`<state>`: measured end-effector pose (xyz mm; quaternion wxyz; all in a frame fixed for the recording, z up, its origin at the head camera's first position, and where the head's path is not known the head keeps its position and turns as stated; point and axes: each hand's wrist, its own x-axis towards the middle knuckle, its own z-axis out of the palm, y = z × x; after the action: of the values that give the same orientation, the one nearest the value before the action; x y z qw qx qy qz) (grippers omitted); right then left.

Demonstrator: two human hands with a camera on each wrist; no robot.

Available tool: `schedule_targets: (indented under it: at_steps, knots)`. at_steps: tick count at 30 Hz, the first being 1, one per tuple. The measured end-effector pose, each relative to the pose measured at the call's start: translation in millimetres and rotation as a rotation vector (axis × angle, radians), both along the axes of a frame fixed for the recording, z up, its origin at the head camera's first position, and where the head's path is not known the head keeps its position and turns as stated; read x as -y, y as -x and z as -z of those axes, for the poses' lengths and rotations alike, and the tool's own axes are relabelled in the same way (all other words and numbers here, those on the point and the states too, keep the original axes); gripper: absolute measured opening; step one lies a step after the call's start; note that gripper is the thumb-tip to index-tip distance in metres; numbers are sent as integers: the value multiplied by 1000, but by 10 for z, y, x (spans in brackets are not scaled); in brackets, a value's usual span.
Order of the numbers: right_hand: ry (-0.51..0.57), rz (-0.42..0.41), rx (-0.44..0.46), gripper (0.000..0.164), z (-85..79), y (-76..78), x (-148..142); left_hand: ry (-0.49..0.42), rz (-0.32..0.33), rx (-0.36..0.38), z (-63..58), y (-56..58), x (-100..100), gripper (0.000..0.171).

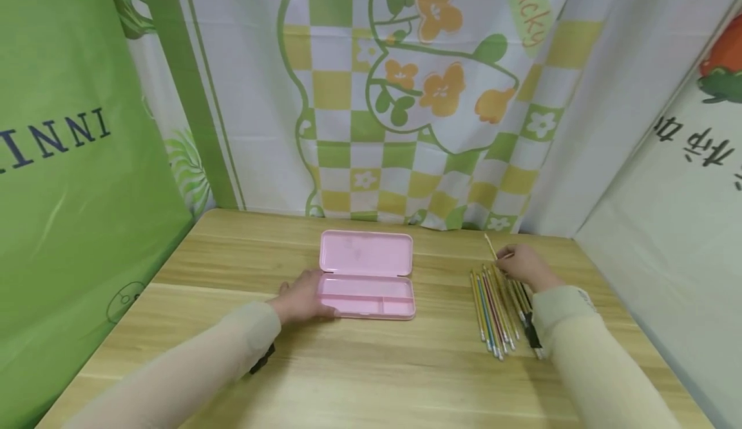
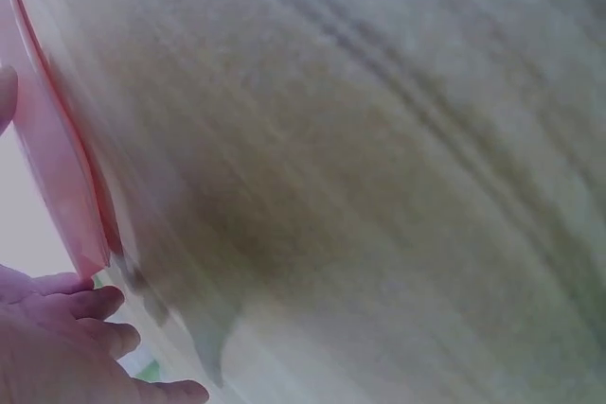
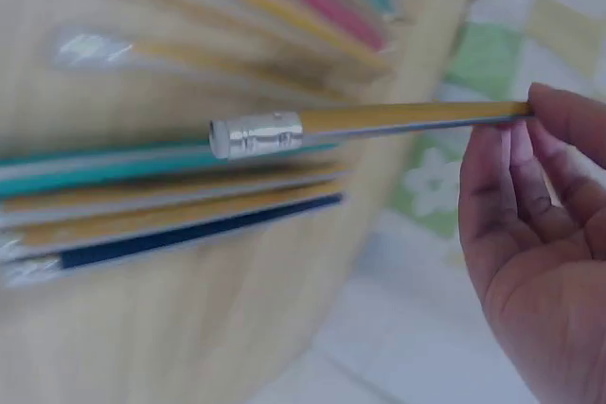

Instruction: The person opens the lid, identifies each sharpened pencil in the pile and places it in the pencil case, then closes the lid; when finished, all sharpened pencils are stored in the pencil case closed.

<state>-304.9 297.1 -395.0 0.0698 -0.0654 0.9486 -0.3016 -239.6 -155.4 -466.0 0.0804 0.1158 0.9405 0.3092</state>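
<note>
A pink pencil case (image 1: 366, 253) lies with its lid raised on the wooden table, its divided tray facing me. At its left end my left hand (image 1: 301, 297) holds it, thumb along the front edge and fingers at the side. The left wrist view shows the case (image 2: 57, 149) edge-on between thumb and fingers (image 2: 99, 303). My right hand (image 1: 524, 266) pinches one yellow pencil (image 3: 398, 118) between thumb and fingertips, above the other pencils. That pencil's silver ferrule and eraser end point away from the hand (image 3: 549, 262) in the right wrist view.
Several pencils (image 1: 493, 313) in yellow, blue and red lie side by side right of the case, eraser ends towards me. A darker group (image 1: 530, 329) lies beside them, partly behind the right forearm. A patterned curtain (image 1: 406, 178) hangs behind the table's back edge.
</note>
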Motion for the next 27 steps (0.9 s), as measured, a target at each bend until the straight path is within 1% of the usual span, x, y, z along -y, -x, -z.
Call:
schedule_targets:
  at_steps: [2,5,9,11,13,16,19,21,23,27]
  knots:
    - [28,-45,22,34,-45,16,120,-7,-1,9,-26,-21,-9,93]
    - [60,-103,36,37,-81,17,331,-32,-8,21,-40,-50,-25,96]
    - [116,-152,54,37,-97,-5,616,-31,-9,24,16,-51,-26,102]
    - [136,-169,52,36,-93,-10,736,-8,-3,24,42,-44,-21,106]
    - [127,-202,34,34,-82,-13,838,31,6,24,72,-33,-7,109]
    - [113,-247,21,31,-55,-10,951,123,37,4,134,-13,24,112]
    - [96,-297,0,27,-17,3,1027,235,76,-25,203,-2,61,110]
    - [90,-317,-16,24,-2,8,1061,295,97,-44,222,-8,74,106]
    - [87,-328,-20,22,6,12,1089,333,108,-57,215,-21,81,101]
    - [78,-335,-17,20,-16,8,1125,355,98,-71,145,-51,82,97]
